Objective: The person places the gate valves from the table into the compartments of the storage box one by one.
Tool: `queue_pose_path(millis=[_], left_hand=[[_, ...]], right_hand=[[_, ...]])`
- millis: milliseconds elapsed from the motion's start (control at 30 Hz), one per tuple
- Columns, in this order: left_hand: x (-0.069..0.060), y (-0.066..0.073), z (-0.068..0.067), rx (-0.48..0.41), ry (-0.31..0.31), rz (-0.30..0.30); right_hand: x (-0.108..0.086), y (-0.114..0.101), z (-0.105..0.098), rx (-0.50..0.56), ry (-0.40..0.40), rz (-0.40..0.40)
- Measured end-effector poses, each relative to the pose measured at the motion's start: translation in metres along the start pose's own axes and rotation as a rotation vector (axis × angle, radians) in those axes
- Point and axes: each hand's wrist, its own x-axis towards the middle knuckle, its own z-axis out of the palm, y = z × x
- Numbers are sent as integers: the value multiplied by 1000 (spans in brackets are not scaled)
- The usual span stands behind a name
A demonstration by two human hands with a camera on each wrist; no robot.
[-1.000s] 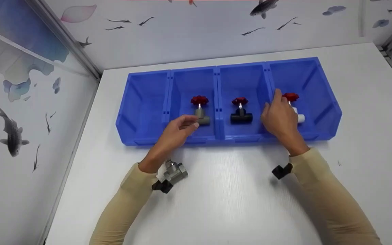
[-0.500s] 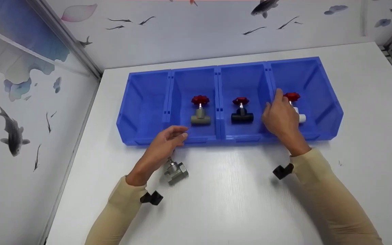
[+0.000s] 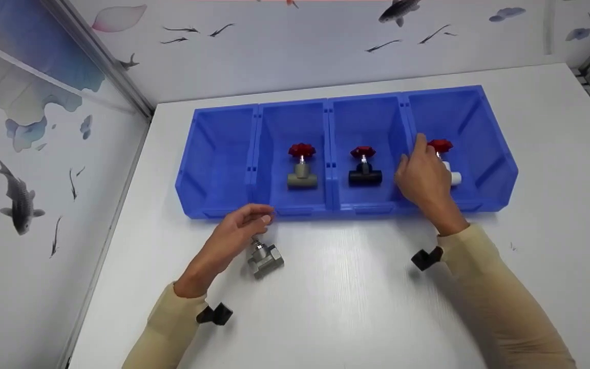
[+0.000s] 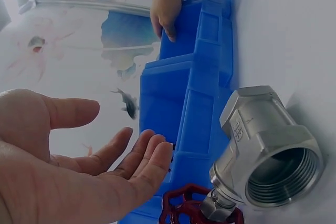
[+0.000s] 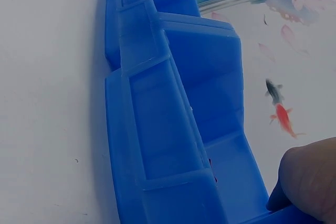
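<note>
In the head view my left hand [image 3: 231,236] hovers over the stem end of a steel valve [image 3: 266,261] lying on the table. Its fingers are loosely bent and hold nothing; the left wrist view shows the valve's threaded opening and dark red handwheel [image 4: 184,203] beside them. My right hand [image 3: 423,177] grips the divider between the two rightmost bins of a blue bin row [image 3: 295,211]. It partly hides a white valve [image 3: 455,178] with a red handwheel. A grey-green valve [image 3: 302,181] and a black valve [image 3: 365,177] lie in the two middle bins.
The leftmost bin [image 3: 218,169] stands left of the grey-green valve's bin. White table surface [image 3: 346,287] stretches in front of the row. Walls printed with fish [image 3: 18,205] rise at the left and back. A black wrist mount [image 3: 215,314] sits on each sleeve.
My left hand has drawn back from the grey-green valve, down and to the left, to above the steel valve's stem. The right hand stays on the divider.
</note>
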Motion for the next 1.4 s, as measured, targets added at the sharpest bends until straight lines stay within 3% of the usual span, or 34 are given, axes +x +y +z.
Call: queue_pose_path(millis=[533,967,1400], left_hand=[[-16,-19,-15,-42,15,2],[-30,-44,-25,-48,30,-36],[-29,-60,-18,-88,199,-165]], right_hand=[[1,1,-2,12,-8,4],[0,0,-2,13,10,-11],[0,0,-1,23,-7,5]])
